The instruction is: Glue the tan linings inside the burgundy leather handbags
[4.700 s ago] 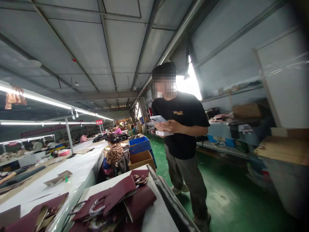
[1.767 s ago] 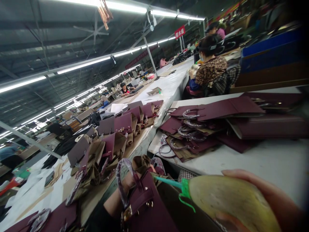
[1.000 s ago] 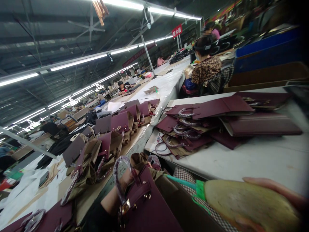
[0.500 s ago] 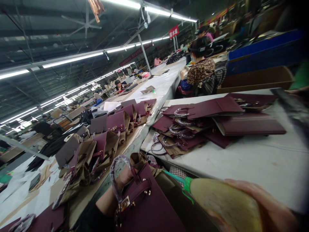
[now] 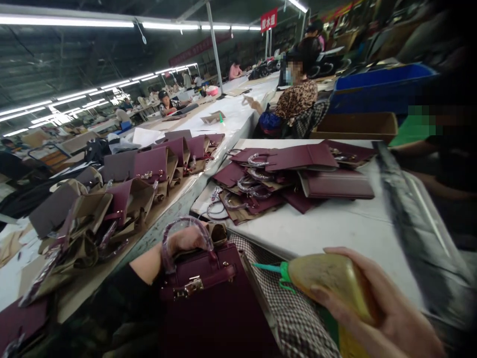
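Ahead, long white worktable [image 5: 335,228] carries heap of maroon bag panels [image 5: 290,176] with plastic-wrapped handles; second bench [image 5: 179,199] at left holds row of half-built maroon bags [image 5: 156,164]. Seated worker in leopard-print top [image 5: 296,99] beyond heap, blue crate [image 5: 376,89] and cardboard box [image 5: 357,127] alongside. Red hanging sign [image 5: 269,19] overhead, white characters unreadable. Near camera, maroon handbag [image 5: 212,298] stands upright beside checked cloth [image 5: 286,303]. Left hand [image 5: 186,239] closed on its wrapped handle. Right hand [image 5: 376,308] gripping yellowish glue bottle [image 5: 328,281], green nozzle pointing left toward handbag.
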Available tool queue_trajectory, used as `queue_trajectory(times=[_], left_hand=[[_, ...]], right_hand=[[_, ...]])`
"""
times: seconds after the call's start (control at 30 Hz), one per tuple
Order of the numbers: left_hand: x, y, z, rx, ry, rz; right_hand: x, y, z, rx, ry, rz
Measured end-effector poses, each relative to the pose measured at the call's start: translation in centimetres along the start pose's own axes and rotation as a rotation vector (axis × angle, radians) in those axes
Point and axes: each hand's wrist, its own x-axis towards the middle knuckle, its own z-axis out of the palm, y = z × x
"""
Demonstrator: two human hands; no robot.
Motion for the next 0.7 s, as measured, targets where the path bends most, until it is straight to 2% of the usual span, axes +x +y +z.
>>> queue_trajectory(times=[0.17,0.43,0.7], left_hand=[[1.5,-0.8,0.9,-0.046,-0.080,0.004],[1.7,-0.5,1.0,-0.024,-0.060,0.001],[2.2,-0.6,1.4,-0.040,-0.076,-0.036]], right_hand=[[1.4,2.7,0.5,0.011,-0.098,-0.134],[2.1,2.8,2.8,0.064,-0.095,-0.197],[1.3,4.4,2.2,0.041,-0.170,-0.207]])
